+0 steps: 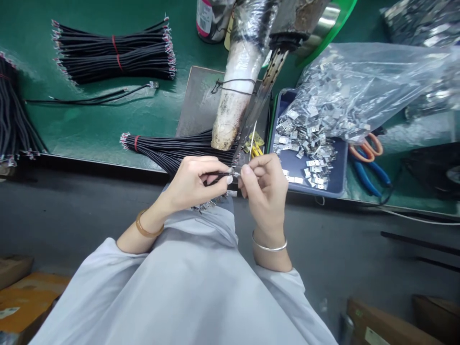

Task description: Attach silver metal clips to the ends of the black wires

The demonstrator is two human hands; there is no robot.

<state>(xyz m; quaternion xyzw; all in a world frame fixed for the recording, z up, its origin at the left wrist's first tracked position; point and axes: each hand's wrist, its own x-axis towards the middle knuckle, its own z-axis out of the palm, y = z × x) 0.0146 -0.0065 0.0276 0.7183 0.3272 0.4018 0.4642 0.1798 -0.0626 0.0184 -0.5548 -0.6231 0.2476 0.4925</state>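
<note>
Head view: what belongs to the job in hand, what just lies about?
Likely in the job: black cable in left hand, tip at right hand; nearest bound cable bundle; metal connectors in blue tray.

Apparently lying about: orange-handled tool; blue-handled tool; cardboard box.

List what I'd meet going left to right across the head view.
Black cable bundle at the left edge, upper black cable bundle tied in red, left hand's fingers, right hand's fingers, dark-blue plastic tray of silver metal connectors, blue-handled tool.

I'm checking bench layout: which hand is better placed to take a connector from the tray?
Probably the right hand: it is nearer the tray of connectors, while the left hand grips a cable.
</note>
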